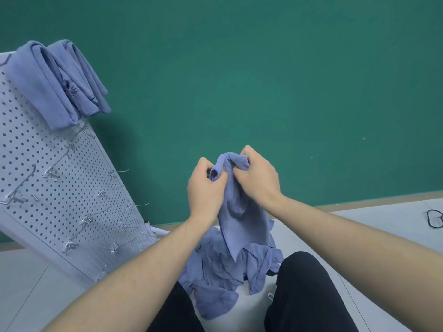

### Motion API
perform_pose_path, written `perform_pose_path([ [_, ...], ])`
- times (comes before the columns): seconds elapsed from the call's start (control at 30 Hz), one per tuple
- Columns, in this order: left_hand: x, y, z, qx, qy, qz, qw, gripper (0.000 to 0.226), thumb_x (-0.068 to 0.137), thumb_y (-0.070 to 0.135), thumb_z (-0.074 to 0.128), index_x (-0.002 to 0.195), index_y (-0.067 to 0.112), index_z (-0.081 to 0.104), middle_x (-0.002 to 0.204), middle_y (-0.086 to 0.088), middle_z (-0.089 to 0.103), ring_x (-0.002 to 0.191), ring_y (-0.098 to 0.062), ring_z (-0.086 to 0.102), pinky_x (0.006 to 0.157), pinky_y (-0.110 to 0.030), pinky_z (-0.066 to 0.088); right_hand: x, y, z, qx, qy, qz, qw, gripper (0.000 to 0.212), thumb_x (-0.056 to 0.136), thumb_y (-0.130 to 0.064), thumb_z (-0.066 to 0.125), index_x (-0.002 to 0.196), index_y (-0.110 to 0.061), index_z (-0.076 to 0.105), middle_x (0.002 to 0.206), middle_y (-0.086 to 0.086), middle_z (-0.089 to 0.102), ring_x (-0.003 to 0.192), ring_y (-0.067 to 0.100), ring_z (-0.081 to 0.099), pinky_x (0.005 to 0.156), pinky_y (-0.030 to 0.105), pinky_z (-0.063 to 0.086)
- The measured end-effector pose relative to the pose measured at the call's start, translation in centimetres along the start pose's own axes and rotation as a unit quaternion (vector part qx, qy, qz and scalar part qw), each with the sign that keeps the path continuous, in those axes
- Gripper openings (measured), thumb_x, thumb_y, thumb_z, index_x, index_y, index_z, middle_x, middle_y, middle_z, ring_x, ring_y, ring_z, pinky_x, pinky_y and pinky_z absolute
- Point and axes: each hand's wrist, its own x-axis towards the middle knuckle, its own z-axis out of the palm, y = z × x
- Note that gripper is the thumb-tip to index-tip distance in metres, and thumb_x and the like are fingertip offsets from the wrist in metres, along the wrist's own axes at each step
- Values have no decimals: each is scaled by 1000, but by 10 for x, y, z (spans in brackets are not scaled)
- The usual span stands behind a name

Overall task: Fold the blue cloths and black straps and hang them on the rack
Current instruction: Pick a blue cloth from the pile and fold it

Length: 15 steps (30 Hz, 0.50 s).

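A blue cloth point(242, 219) hangs in the air at the centre of the head view, held up by its top edge. My left hand point(205, 190) pinches that edge on the left and my right hand point(257, 178) grips it on the right, the two hands close together. Below them a heap of crumpled blue cloths point(223, 281) lies on the floor between my knees. On the left leans a white pegboard rack point(60, 188) with metal hooks. Two folded blue cloths point(57, 85) are draped over its top edge. A black strap point(435, 219) lies on the floor at far right.
A green wall point(263, 80) fills the background. My legs in black trousers point(309, 295) sit on either side of the heap. The floor is pale grey tile. Several bare hooks point(115, 192) stick out of the rack's face.
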Motion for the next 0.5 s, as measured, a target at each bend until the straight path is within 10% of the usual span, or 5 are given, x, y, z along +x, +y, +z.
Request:
perform_pose_path([
  [0.17, -3, 12, 9, -25, -4, -12, 1000, 24, 87, 10, 62, 78, 14, 40, 62, 13, 42, 54, -6, 34, 49, -19, 31, -2, -18, 3, 158, -81, 5, 984, 27, 81, -22, 49, 65, -28, 70, 88, 2, 53, 73, 4, 46, 66, 21, 40],
  [0.5, 3, 7, 3, -84, 12, -70, 994, 8, 89, 14, 63, 90, 19, 57, 82, 10, 62, 63, 0, 53, 61, -18, 43, -4, -9, 7, 192, -80, 55, 977, 23, 89, -32, 67, 94, -12, 57, 72, -5, 54, 63, 9, 48, 69, 35, 50],
])
